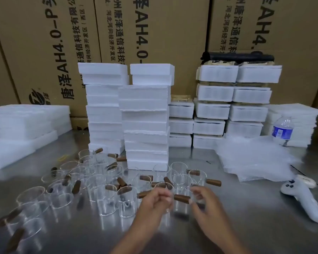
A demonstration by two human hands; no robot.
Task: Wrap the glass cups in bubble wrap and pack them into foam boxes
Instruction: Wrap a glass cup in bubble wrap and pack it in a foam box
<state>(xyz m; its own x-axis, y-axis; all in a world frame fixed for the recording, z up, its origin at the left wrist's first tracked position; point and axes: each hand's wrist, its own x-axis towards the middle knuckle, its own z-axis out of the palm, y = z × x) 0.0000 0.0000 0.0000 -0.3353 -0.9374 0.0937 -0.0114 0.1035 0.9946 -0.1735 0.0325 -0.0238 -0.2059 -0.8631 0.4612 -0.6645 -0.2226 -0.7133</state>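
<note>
Glass cups (97,182) with brown wooden handles stand crowded on a shiny metal tabletop (246,226), mostly on its left and middle part. Behind the tabletop rises a wall of big cardboard cartons (35,52) with printed Chinese text. In front of the cartons are tall stacks of white foam boxes (145,125). To the right of them are lower stacks of foam boxes with openings in their sides (233,107). Flat foam sheets (17,125) lie at the far left. A pile of bubble wrap (255,158) lies on the right, with a water bottle (282,131) behind it and a white controller (305,198) near the right edge.

One glass cup (182,198) is between the two hands, just in front of the standing cups. Its wooden handle lies nearly level, its long axis running left to right, and it points toward the left hand (154,200). The clear body is on the side of the right hand (204,202), whose fingers (195,190) curl around it from above and from the right. The picture is blurred here, so the exact contact is not sharp. The fingers of the left hand are curled close to the end of the handle and to the rim of another cup. I cannot tell if they grasp anything.
</note>
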